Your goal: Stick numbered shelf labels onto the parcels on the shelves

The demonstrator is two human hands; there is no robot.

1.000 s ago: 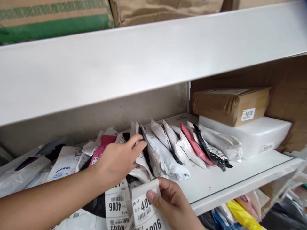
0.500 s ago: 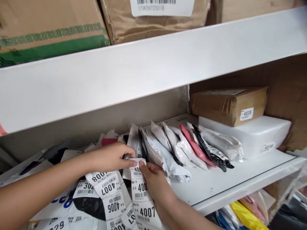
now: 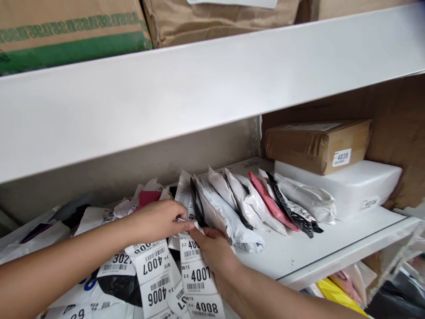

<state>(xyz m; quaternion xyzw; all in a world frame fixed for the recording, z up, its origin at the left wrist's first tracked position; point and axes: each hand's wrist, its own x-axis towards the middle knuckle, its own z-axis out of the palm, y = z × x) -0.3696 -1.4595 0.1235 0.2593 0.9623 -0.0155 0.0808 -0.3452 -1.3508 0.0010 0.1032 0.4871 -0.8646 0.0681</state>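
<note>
Well, I see the front edge [image 3: 332, 259] of the shelf [image 3: 299, 248] nearest, with bare room to the right. The left hand [image 3: 166, 217] and right hand [image 3: 215, 250] sit thumb by thumb, both pinching the label strip [image 3: 199, 283], which hangs before the bags [image 3: 219, 215]; the wall [image 3: 199, 155] closes behind.

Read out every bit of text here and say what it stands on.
"4039": cardboard box
"4038": white box
"4007": upright label strip
"4008": same strip
"08/13": same strip
"2-2-": same strip
"400", end covered: same strip
"4007": inverted labels
"4006": inverted labels
"008", start covered: inverted labels
"302", last digit unclear: label on black parcel
Too small, blurred or cut off: fine print, green print on carton, number on white parcel.
</note>
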